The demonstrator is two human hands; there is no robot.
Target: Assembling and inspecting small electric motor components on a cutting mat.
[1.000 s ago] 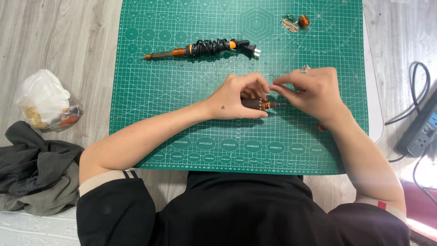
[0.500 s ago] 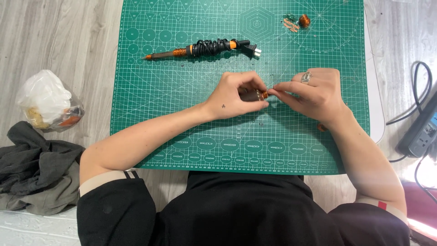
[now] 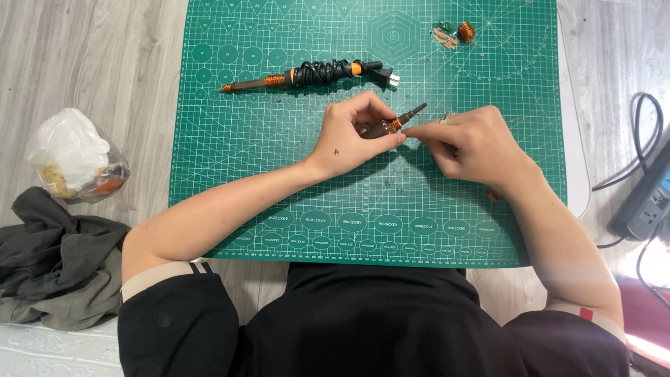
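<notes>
**Two hands on a small dark tool at mat centre**

The left hand curls shut around a short dark cylindrical tool, thumb and fingers clamped on its body; a copper-coloured band rings the tool near the middle, and a slim dark tip juts out toward 2 o'clock; the tool sits just above the mat, near its centre. The right hand comes in from 3 o'clock, its fingertips pinched together right at the copper band, touching the tool; whether anything small lies between those fingertips cannot be told.

Beneath lies a green cutting mat, matte and printed with a pale grid, ovals and a hexagon; it rests on a grey wood-grain floor.

At 11 o'clock from the hands lies a soldering iron, long and thin, with an orange grip, black cord coiled tightly round its body and a two-pin plug at the end. At 1 o'clock, near the mat's far edge, sits a small copper coil beside tiny bits too small to tell.

At 9 o'clock, off the mat, rests a crinkled clear plastic bag with white and orange contents; below it, a rumpled grey cloth. At 3 o'clock, black cables loop toward a dark power strip.
</notes>
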